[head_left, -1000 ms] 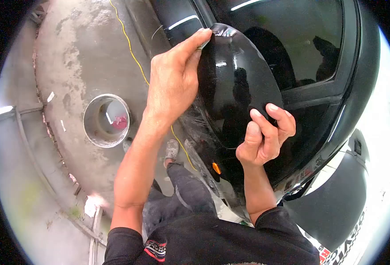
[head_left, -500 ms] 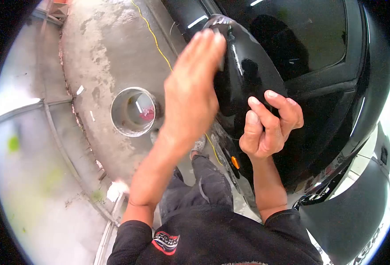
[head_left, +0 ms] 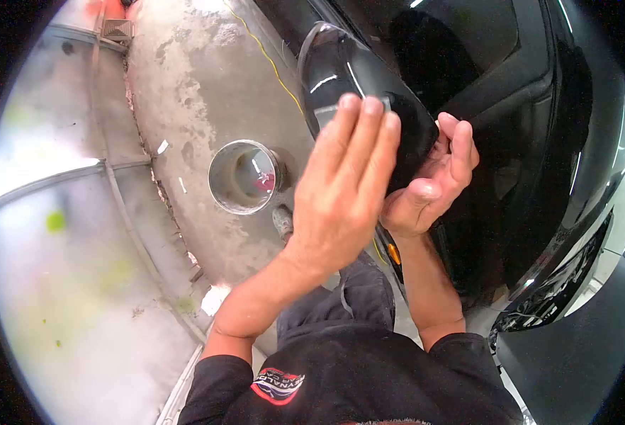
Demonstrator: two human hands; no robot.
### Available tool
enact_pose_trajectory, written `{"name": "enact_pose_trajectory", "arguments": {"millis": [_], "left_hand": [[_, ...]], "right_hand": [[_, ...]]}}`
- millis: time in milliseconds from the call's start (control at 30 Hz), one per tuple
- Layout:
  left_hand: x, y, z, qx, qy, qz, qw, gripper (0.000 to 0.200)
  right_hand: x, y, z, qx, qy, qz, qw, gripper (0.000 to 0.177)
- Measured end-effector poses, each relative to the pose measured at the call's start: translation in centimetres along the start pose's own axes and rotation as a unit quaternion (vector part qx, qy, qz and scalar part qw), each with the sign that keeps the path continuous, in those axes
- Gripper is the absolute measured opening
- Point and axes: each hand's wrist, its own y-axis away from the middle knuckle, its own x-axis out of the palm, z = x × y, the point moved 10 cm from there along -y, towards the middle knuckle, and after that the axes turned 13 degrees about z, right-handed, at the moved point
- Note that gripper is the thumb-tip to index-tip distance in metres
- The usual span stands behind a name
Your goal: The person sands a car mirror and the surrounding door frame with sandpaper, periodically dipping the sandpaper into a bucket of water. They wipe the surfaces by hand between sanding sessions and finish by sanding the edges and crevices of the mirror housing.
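A glossy black side mirror housing (head_left: 341, 67) sticks out from a black car (head_left: 539, 142). My left hand (head_left: 344, 191) lies flat on the housing's outer face, fingers together, pressing a small grey sheet (head_left: 325, 113) against it; most of the sheet is hidden under the fingers. My right hand (head_left: 429, 177) cups the housing's near right edge, fingers curled around it and thumb in front. The lower part of the housing is hidden behind both hands.
A round metal container (head_left: 245, 177) with something red inside stands on the stained concrete floor (head_left: 185, 85). A yellow cord (head_left: 270, 57) runs along the floor beside the car. My shoe (head_left: 282, 221) is below the container. A small orange light (head_left: 394, 253) sits on the car body.
My left hand has slid from the housing's top edge down across its face. My right hand has turned from a pinch on the lower edge to a cupping grip. The view has shifted left.
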Motion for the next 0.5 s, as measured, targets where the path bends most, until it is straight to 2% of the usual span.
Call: {"name": "enact_pose_trajectory", "arguments": {"millis": [33,100,200,300,367,433,500], "left_hand": [[0.3,0.4,-0.9,0.018,-0.029,0.011,0.999,0.042],[-0.3,-0.7,0.2,0.037,-0.001,0.002,0.999,0.043],[-0.7,-2.7,1.7,0.016,-0.01,0.02,1.0,0.044],[-0.2,-0.7,-0.1,0.022,-0.009,-0.005,1.0,0.042],[0.4,0.8,-2.1,0.056,-0.011,0.04,0.998,0.039],[0.5,0.4,-1.8,0.092,-0.013,0.036,0.995,0.038],[-0.3,-1.6,0.7,0.053,-0.046,0.016,0.997,0.044]], "right_hand": [[0.0,0.0,-0.1,0.003,-0.002,0.002,1.0,0.067],[0.1,0.1,-0.2,0.009,-0.005,0.006,1.0,0.069],[-0.1,-0.2,0.3,0.014,0.015,0.008,1.0,0.067],[-0.4,0.2,0.5,0.024,-0.003,-0.014,1.0,0.065],[-1.0,1.2,1.1,0.043,-0.019,-0.017,0.999,0.064],[-1.6,2.3,0.9,0.055,-0.038,-0.025,0.997,0.064],[-2.0,3.2,0.6,0.07,-0.057,-0.028,0.996,0.064]]}}
